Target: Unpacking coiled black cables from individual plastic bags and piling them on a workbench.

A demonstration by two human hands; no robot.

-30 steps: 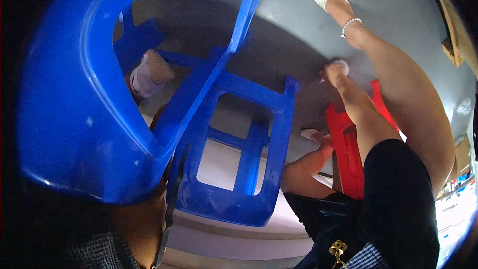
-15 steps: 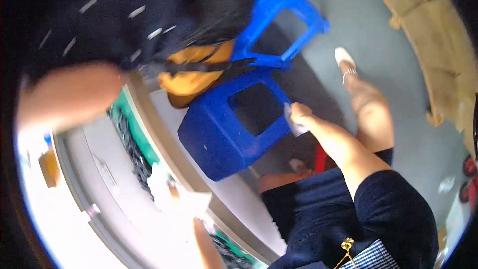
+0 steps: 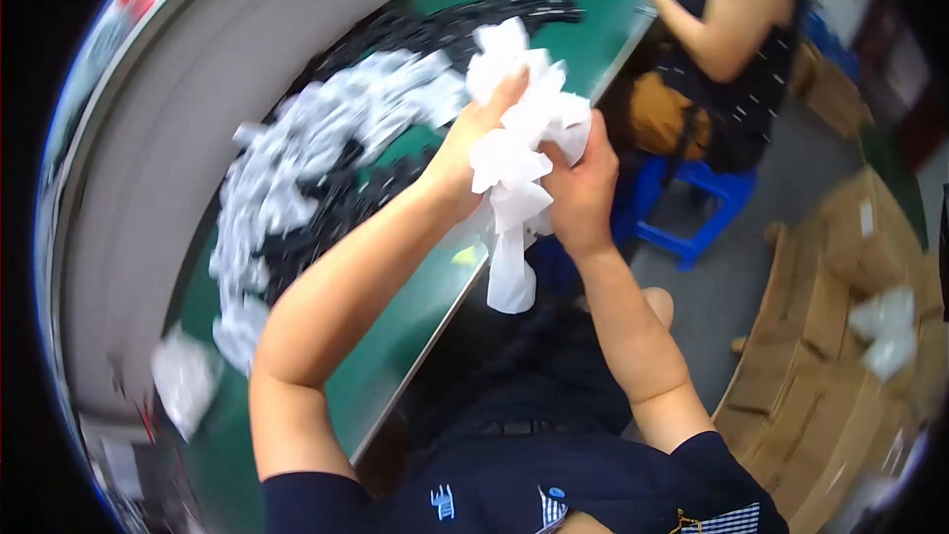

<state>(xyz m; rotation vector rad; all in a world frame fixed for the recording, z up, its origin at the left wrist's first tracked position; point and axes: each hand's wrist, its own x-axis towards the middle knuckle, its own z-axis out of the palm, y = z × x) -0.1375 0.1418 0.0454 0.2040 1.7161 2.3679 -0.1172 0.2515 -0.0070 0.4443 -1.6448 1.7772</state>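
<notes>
White bunch (image 3: 511, 160) was gathered, left hand (image 3: 474, 140), right hand (image 3: 583, 185) fingers clamped on it; pale heap (image 3: 371, 91) lay ungathered on worktop (image 3: 425, 305).

Head cam, fisheye, facing dwn, nr tbl (image 3: 397, 338)

1. Green table (image 3: 400, 331) runs diagonally away from me, pale edge on my side.
2. On it, left of me: long curved heap of whitish pieces (image 3: 341, 104), loosely overlapping.
3. Black bundles (image 3: 445, 22) beside that heap, more toward the far end.
4. Small yellow-green scrap (image 3: 465, 255) near my edge.
5. Grey floor (image 3: 697, 287), my right: blue stool (image 3: 692, 222), cardboard boxes (image 3: 791, 376).
</notes>
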